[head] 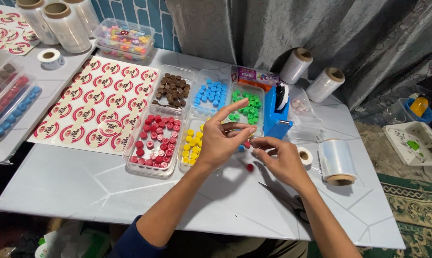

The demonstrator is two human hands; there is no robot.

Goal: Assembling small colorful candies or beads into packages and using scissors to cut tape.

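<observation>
The person's left hand [221,138] and right hand [278,160] are meeting over the pale table [73,181], both pinching at one small red piece [247,144] held between their fingertips; the left index finger is sticking out straight above it. A second red piece [250,167] is lying loose on the tabletop just below the hands.

Behind the hands, clear plastic trays are sitting side by side. One tray [151,141] is holding red pieces, with a few pinkish ones mixed in. The yellow tray [191,143] beside it is lying partly hidden by the left hand. Further back, a tray of brown pieces [172,89], a tray of blue ones [210,93] and a tray of green ones [247,105] are standing in a row. A lidded box [124,37] of mixed coloured pieces is sitting at the far edge.

A blue tape dispenser [277,112] is standing just beside the green tray. A sheet of round stickers [96,102] is lying to the left of the trays, a roll of clear film [337,161] is resting near the right hand, and scissors [285,198] are showing under the right forearm
</observation>
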